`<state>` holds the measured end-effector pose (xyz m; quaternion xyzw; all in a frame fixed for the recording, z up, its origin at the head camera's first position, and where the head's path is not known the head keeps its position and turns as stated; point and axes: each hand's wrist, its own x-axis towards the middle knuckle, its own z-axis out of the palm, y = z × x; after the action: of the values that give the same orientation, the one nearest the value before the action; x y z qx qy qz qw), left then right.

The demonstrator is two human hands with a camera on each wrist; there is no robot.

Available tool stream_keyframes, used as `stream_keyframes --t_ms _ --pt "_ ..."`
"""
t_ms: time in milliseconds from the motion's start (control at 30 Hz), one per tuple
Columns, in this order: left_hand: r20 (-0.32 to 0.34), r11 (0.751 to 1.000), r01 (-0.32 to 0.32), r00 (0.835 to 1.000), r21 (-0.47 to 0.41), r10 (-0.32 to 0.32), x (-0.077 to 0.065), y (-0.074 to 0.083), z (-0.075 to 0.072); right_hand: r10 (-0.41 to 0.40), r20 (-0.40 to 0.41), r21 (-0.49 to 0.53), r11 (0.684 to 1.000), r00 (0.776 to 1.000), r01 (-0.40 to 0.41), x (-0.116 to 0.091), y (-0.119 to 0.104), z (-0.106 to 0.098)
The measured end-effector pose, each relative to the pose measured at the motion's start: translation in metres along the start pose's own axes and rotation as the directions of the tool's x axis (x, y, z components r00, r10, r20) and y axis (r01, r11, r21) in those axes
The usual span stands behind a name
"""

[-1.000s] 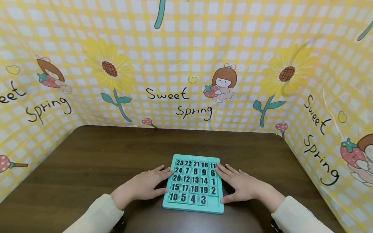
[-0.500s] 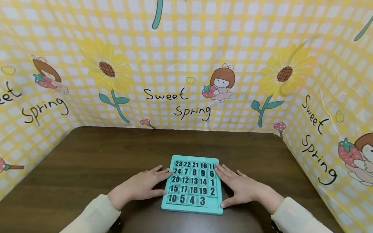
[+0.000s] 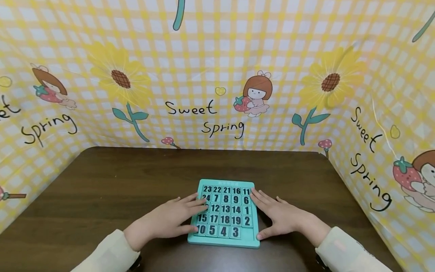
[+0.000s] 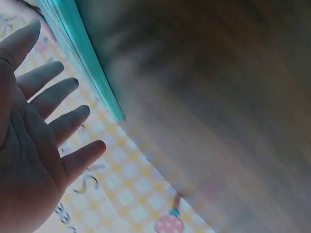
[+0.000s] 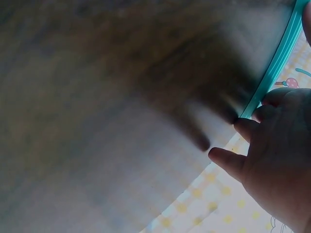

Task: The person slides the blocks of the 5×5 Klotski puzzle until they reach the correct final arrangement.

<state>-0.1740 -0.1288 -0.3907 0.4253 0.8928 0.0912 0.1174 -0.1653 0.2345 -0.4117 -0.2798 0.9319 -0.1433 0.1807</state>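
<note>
A turquoise number sliding puzzle (image 3: 224,243) lies flat on the table, its black-numbered tiles in rows and a gap at the lower right corner. My left hand (image 3: 170,217) reaches over its left edge, fingers spread and nearly straight, partly covering tiles of the left column. In the left wrist view these fingers (image 4: 70,121) stand apart above the puzzle's side. Along the right edge is my right hand (image 3: 283,217), its fingertips at the upper frame and its thumb by the lower right corner. The right wrist view shows these fingertips close to the turquoise edge (image 5: 279,63).
The dark brown wooden table (image 3: 136,170) extends around the puzzle. Behind and at both sides hangs a yellow checked cloth (image 3: 204,56) printed with flowers and figures. Light sleeves (image 3: 108,249) cover both forearms.
My left hand has moved right from the puzzle's left edge, so its fingers now overlap the left column. The right hand stays by the right edge. The head view has shifted slightly.
</note>
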Motion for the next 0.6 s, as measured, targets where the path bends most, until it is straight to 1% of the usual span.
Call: stream_keyframes --t_ms 133,233,333,467,600 --pt "0.007 0.992 -0.097 0.995 0.079 0.096 0.004 0.018 0.003 -0.002 -0.005 -0.004 1.000 1.000 0.002 0.001 0.000 -0.001" --pt "0.016 0.973 -0.178 0.984 0.144 0.177 0.007 0.030 0.006 -0.004 -0.005 0.005 1.000 1.000 0.004 0.000 0.000 -0.001" --pt "0.016 0.952 -0.240 0.970 0.190 0.242 0.010 0.040 0.008 -0.007 -0.005 0.012 1.000 1.000 0.007 0.000 0.000 -0.001" --pt "0.033 0.931 -0.285 0.958 0.229 0.286 0.014 0.049 0.011 -0.005 -0.008 0.011 1.000 1.000 0.005 0.000 0.001 -0.001" --pt "0.076 0.917 -0.307 0.952 0.253 0.298 0.017 0.051 0.015 0.000 -0.009 0.011 1.000 1.000 0.000 0.000 0.002 0.001"
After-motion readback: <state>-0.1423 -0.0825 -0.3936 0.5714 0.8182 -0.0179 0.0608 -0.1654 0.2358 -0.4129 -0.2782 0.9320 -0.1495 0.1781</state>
